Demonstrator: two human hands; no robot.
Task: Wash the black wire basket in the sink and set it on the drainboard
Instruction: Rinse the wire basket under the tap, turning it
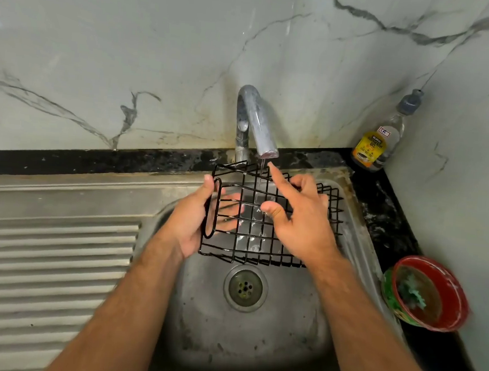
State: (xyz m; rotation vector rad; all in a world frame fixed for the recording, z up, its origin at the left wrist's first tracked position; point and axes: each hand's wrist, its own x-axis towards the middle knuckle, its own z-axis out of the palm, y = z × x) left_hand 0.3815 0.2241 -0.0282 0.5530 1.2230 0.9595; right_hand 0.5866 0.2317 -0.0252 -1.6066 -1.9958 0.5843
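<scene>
I hold the black wire basket (252, 215) over the steel sink (254, 347), under the tap (257, 122), which lets out a thin trickle of water. My left hand (196, 219) grips the basket's left end, thumb over the rim and fingers underneath. My right hand (299, 216) lies on the basket's right half with fingers spread, the index finger raised toward the spout and the thumb on a wire. The ribbed drainboard (46, 272) lies to the left of the sink.
A dish gel bottle (384, 137) stands at the back right corner on the black counter (387, 214). A red bowl (428, 293) with liquid and a green scrubber sits at the sink's right edge. The drain (245, 287) is below the basket. A marble wall rises behind.
</scene>
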